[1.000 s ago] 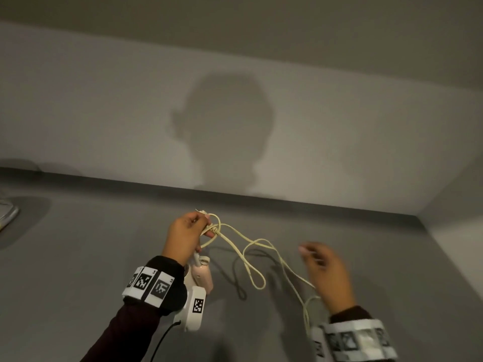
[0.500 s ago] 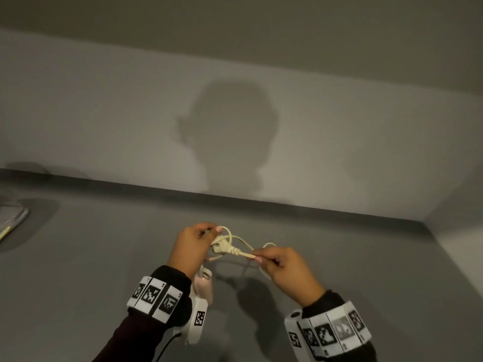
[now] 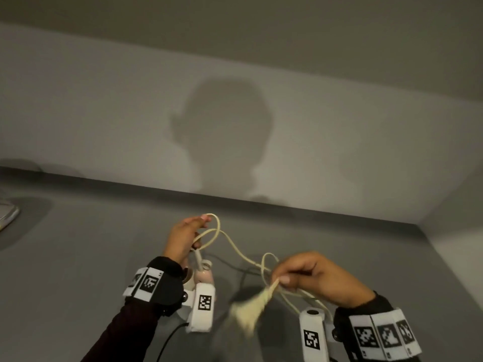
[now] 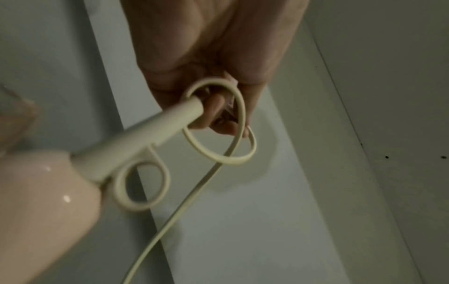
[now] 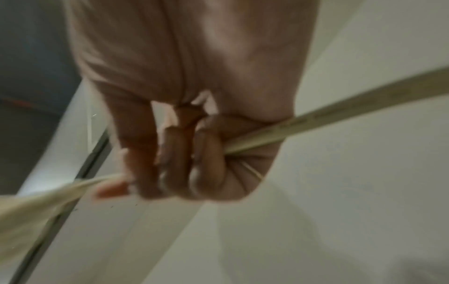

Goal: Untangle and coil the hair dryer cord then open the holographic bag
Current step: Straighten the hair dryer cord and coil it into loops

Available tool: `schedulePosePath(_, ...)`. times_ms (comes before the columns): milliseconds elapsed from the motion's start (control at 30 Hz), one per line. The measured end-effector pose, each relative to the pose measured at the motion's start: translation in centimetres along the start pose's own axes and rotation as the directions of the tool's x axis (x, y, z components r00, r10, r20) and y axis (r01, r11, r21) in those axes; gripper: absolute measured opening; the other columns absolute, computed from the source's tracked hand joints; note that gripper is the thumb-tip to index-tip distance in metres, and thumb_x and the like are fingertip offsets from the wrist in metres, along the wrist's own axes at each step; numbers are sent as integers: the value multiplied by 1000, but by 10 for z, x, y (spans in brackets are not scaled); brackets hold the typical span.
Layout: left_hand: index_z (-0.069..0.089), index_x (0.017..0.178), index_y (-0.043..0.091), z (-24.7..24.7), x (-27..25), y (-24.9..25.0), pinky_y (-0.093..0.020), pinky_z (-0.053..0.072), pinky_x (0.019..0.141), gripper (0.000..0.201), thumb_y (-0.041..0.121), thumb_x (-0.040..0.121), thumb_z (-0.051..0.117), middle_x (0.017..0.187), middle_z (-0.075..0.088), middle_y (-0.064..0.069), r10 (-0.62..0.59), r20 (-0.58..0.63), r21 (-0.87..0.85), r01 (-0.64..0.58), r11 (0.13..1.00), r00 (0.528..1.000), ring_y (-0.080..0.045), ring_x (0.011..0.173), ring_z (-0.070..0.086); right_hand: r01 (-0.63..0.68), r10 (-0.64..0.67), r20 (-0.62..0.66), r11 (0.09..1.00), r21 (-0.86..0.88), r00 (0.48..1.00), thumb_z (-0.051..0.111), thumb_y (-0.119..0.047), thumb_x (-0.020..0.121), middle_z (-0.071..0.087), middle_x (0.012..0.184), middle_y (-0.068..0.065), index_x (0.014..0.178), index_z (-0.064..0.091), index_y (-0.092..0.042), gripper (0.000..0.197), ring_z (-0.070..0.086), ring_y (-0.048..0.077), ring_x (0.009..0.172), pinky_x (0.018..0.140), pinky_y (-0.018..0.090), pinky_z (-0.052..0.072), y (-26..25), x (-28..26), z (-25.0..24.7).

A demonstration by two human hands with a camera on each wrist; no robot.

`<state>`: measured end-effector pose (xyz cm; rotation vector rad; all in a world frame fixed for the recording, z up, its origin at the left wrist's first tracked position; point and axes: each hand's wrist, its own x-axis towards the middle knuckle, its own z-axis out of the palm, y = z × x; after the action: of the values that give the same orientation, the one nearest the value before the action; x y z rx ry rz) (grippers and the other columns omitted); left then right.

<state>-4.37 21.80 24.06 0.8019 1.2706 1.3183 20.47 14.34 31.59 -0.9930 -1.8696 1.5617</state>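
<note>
A grey table (image 3: 78, 257) meets a pale wall (image 3: 339, 126) that carries a head shadow. Above the table, the right hand (image 3: 316, 278) has its fingers (image 5: 175, 159) curled tight around the cream cord (image 3: 235, 246), and the blurred plug (image 3: 251, 307) hangs just under it. The left hand (image 3: 183, 239) pinches cord loops, with the pink dryer (image 4: 41, 201) hanging below it. No bag is visible.

the head view looks forward and down from above both wrists toward a grey wall (image 3: 235, 113). each wrist view sits close behind its own fingers, and all three share the cream cord (image 3: 235, 248).
</note>
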Motion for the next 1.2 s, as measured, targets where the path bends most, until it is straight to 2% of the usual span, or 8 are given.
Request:
schedulePosePath(133, 70, 87, 16, -6, -8, 9, -22, 37, 52, 21, 19, 91, 50, 71, 63, 5, 16, 209, 24, -22, 999, 978, -7, 49, 40, 134, -22, -455, 968, 214, 890, 60, -18, 80, 50, 59, -2, 79, 66, -13, 7, 33, 4, 41, 40, 14, 25, 10, 0, -27)
schedulePosePath(267, 70, 91, 16, 0, -20, 5, -24, 37, 56, 23, 20, 92, 48, 52, 51, 10, -1, 334, 97, -33, 995, 942, -8, 51, 39, 39, -40, -603, 999, -15, 796, 39, 10, 89, 50, 67, 6, 91, 62, -9, 30, 35, 2, 40, 41, 11, 28, 33, 16, -32)
schedulePosePath(533, 68, 92, 18, 15, -31, -2, -14, 42, 49, 21, 10, 91, 50, 110, 51, -2, 91, 402, 127, -154, 980, 911, -3, 49, 46, -152, 113, -487, 988, -41, 866, 36, 16, 85, 51, 68, -1, 107, 63, -7, 42, 54, -6, 65, 67, 5, 41, 66, 56, 1)
schedulePosePath(600, 67, 95, 19, 15, -32, -3, -13, 42, 49, 20, 10, 91, 50, 103, 54, -1, 74, 409, 129, -138, 982, 909, -3, 49, 47, -172, 173, -444, 984, 44, 879, 39, 13, 84, 58, 71, -7, 103, 65, 1, 34, 56, -5, 67, 63, 3, 41, 63, 60, 5)
schedulePosePath(767, 69, 96, 19, 13, -35, -1, -15, 42, 49, 21, 12, 91, 50, 66, 66, 8, 7, 453, 149, -83, 985, 892, -3, 47, 46, -87, 136, -347, 984, 155, 928, 62, 1, 80, 67, 76, -3, 84, 68, -9, 13, 63, -3, 67, 69, 13, 49, 59, 63, 8)
schedulePosePath(933, 73, 89, 21, 14, -34, 2, -17, 45, 47, 22, 14, 90, 53, 67, 69, 6, -14, 415, 110, -34, 993, 910, -5, 45, 46, -59, 101, -317, 988, 139, 943, 71, 0, 72, 66, 71, -4, 78, 68, -14, 16, 61, 6, 67, 71, 18, 50, 68, 71, 12)
schedulePosePath(1100, 75, 80, 26, 16, -33, 4, -16, 44, 44, 26, 13, 89, 55, 66, 72, 5, 39, 366, 127, -91, 988, 930, -5, 42, 47, -26, -27, -500, 995, -98, 866, 79, -37, 58, 56, 75, -2, 77, 70, -22, 26, 51, 10, 74, 69, 22, 40, 73, 77, 30)
schedulePosePath(1200, 73, 80, 23, 19, -31, 2, -17, 45, 43, 21, 10, 87, 57, 64, 72, 3, 84, 332, 178, -150, 973, 940, -6, 42, 51, 26, -93, -510, 990, -138, 855, 76, -20, 70, 52, 71, 3, 85, 73, -15, 16, 46, 12, 68, 65, 23, 37, 71, 82, 39)
